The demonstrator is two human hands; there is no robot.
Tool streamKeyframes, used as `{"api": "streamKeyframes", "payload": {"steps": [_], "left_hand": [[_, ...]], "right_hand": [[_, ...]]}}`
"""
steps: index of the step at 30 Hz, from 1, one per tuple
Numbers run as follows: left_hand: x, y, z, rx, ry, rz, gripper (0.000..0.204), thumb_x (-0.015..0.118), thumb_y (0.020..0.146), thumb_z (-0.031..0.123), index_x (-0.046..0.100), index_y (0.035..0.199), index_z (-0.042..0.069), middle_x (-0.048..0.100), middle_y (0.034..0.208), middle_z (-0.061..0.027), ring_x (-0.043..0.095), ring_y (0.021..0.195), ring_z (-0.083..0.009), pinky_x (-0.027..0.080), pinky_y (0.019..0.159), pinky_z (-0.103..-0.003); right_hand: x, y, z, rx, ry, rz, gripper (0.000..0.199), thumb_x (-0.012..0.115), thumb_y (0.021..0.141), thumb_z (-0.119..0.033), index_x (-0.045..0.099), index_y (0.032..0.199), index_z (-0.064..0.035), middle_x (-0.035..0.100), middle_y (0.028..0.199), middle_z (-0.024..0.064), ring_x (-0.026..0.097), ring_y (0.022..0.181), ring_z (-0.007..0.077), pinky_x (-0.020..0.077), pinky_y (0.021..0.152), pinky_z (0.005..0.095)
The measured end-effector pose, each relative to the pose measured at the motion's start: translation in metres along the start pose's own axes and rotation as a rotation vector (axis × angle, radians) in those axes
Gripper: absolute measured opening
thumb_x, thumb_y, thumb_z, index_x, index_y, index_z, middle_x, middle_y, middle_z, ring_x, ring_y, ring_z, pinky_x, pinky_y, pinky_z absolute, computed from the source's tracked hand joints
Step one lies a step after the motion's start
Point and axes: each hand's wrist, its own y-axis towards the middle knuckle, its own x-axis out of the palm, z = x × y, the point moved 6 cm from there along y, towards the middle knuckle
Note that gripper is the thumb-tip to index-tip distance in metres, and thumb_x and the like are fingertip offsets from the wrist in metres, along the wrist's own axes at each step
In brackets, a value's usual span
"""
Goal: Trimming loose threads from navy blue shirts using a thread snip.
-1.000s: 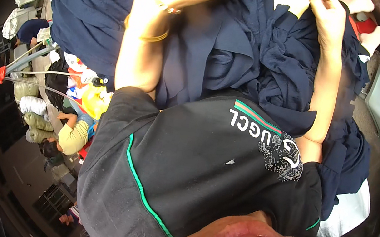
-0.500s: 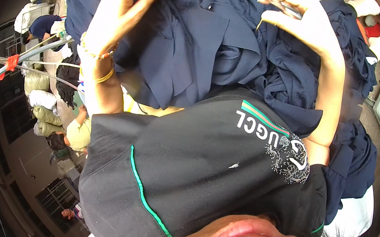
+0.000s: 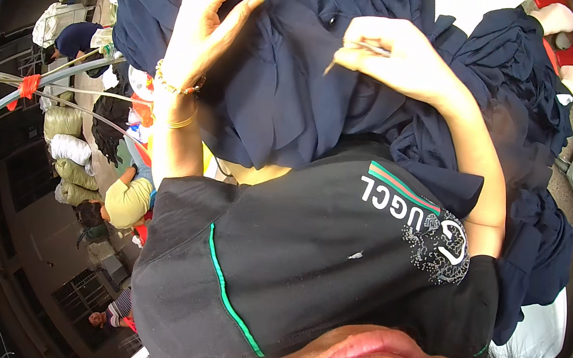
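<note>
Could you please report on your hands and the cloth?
Left hand open above bunched navy-blue fabric; right hand gripping small, slim silvery tool; nothing visibly blocking either hand.

You have dark navy, softly draped woven cloth [image 3: 267, 104] spread before you, smoother and creased in the middle, bunched into loose gathers at your right. A small dark round button-like piece [image 3: 332, 21] sits on it. The slim silvery metal tool [image 3: 373, 48], mostly hidden, lies pinched in your right hand [image 3: 393, 55], above the cloth.
</note>
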Motion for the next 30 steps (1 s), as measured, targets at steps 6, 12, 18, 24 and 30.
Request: {"api": "streamKeyframes", "payload": {"steps": [6,12,18,24,30], "left_hand": [[0.013,0.036,0.016,-0.117,-0.285,-0.243,0.030,0.057,0.105,0.013,0.066,0.132,0.003,0.069,0.121,-0.0083,0.062,0.119,-0.0176,0.044,0.107,-0.030],[0.030,0.080,0.032,-0.154,-0.553,-0.371,0.025,0.060,0.105,0.017,0.069,0.115,-0.004,0.068,0.113,-0.0057,0.062,0.106,-0.0126,0.047,0.094,-0.026],[0.004,0.111,0.077,-0.075,-0.721,-0.044,0.013,0.069,0.099,0.014,0.072,0.102,0.001,0.062,0.086,0.0035,0.053,0.077,-0.0030,0.043,0.066,-0.021],[-0.040,0.059,0.006,-0.187,-0.461,0.158,0.026,0.072,0.097,0.014,0.069,0.120,0.002,0.070,0.108,-0.0026,0.065,0.098,-0.0105,0.051,0.088,-0.025],[-0.115,-0.159,-0.124,-0.544,0.362,0.751,0.044,0.072,0.097,0.031,0.065,0.126,-0.001,0.069,0.111,-0.0078,0.063,0.104,-0.0142,0.046,0.087,-0.025]], "right_hand": [[-0.043,-0.032,-0.031,-0.241,0.421,-0.023,0.007,0.067,0.097,-0.009,0.064,0.092,-0.0046,0.064,0.084,0.0025,0.058,0.080,0.0087,0.0474,0.076,0.0253],[-0.119,-0.069,0.039,-0.518,1.139,0.336,0.036,0.058,0.098,-0.010,0.058,0.130,0.0076,0.069,0.122,0.0194,0.065,0.117,0.0290,0.0469,0.107,0.0438],[-0.164,-0.085,-0.001,-0.621,0.864,0.593,0.022,0.062,0.099,-0.012,0.064,0.117,0.0008,0.069,0.113,0.0150,0.066,0.108,0.0228,0.0482,0.103,0.0409],[-0.129,-0.059,0.030,0.096,-0.086,0.383,0.027,0.068,0.098,-0.014,0.071,0.117,0.0048,0.075,0.104,0.0069,0.068,0.095,0.0119,0.0526,0.087,0.0265],[-0.116,-0.045,0.049,0.133,-0.044,0.458,0.030,0.063,0.097,-0.002,0.065,0.127,0.0011,0.072,0.117,0.0079,0.066,0.110,0.0152,0.0485,0.101,0.0292]]}}
